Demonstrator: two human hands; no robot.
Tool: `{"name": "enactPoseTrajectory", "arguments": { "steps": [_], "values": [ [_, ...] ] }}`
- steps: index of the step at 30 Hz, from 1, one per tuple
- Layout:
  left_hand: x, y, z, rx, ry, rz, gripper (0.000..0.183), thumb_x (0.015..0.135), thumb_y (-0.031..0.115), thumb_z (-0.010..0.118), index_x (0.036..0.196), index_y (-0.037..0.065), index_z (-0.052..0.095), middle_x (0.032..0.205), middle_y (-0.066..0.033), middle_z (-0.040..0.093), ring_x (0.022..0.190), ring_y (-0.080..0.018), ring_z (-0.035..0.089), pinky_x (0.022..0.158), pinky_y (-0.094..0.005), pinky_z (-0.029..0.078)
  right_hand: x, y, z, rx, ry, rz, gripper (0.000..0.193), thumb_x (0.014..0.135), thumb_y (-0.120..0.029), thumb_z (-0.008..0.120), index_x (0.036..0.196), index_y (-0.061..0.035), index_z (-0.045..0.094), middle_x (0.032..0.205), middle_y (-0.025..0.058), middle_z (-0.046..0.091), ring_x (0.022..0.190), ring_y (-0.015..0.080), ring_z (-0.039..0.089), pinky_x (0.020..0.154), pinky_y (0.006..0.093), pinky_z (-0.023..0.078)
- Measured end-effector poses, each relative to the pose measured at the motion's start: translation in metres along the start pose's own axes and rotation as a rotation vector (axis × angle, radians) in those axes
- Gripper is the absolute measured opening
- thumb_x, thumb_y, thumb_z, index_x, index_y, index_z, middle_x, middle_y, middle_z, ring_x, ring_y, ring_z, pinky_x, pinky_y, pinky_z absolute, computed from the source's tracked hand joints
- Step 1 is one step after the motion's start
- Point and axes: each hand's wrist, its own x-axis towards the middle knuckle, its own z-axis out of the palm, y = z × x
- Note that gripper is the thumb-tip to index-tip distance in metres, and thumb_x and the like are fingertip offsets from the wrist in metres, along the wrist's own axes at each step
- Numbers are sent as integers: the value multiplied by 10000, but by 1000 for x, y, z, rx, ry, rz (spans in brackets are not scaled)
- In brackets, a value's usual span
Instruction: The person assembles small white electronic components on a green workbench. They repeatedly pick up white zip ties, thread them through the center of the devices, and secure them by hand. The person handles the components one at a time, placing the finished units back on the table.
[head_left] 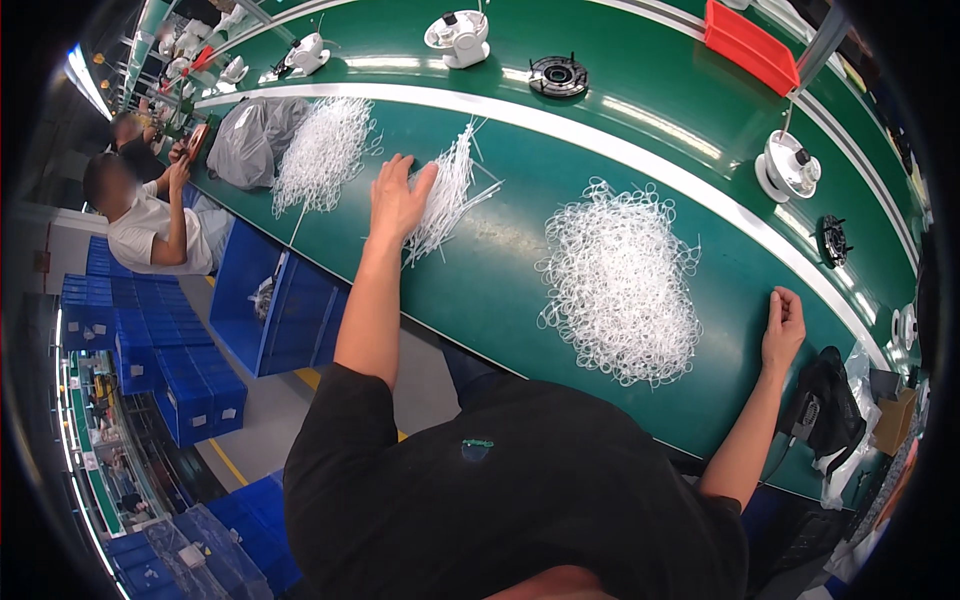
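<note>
My left hand is open, its thumb spread from its fingers, at the left edge of a bundle of straight white cable ties. My right hand is apart from the ties, over the right part of the green table. Its fingers are bent in toward the thumb, and whatever they may hold is too small to make out. Between my hands lies a large heap of white cable ties closed into loops. A second heap of looped ties lies beyond my left hand.
A grey plastic bag lies at the table's far left. Along the green line beyond are white fan-like units, a black round part and a red tray. A black mesh bag sits right. A co-worker sits left, near blue bins.
</note>
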Motion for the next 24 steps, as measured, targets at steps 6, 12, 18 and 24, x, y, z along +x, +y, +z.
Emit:
{"name": "enactPoseTrajectory", "arguments": {
  "steps": [6, 12, 18, 24],
  "values": [
    [-27, 20, 14, -40, 20, 69, 706, 937, 554, 579, 1344, -22, 554, 1451, -274, 469, 1402, -435, 368, 1155, -535, 252, -1, -2, -1, -23, -7, -9, 187, 973, -184, 647, 1050, -17, 684, 877, 17, 665, 787, 96, 591, 731, 251, 494],
    [-25, 46, 15, 53, 111, 109, 646, 919, 503, 631, 1276, -35, 591, 1315, -271, 563, 1276, -436, 486, 1071, -512, 354, -2, 0, -2, -28, -7, -13, 185, 973, -181, 645, 1046, -15, 682, 879, 24, 672, 793, 101, 602, 731, 253, 496],
    [45, 79, 10, 74, 44, -49, 497, 879, 455, 688, 1072, -2, 669, 1069, -197, 688, 1057, -382, 635, 915, -473, 483, -1, -3, -1, 19, 7, -13, 180, 967, -177, 650, 1043, -16, 682, 864, 24, 669, 774, 101, 598, 720, 253, 494],
    [78, 96, 34, 221, -80, -110, 395, 836, 395, 738, 1014, 46, 685, 1010, -173, 724, 988, -361, 683, 864, -459, 528, -3, -11, -2, 11, 12, -17, 154, 958, -151, 653, 1031, -19, 682, 817, 9, 639, 726, 79, 556, 661, 234, 461]
  ]
}}
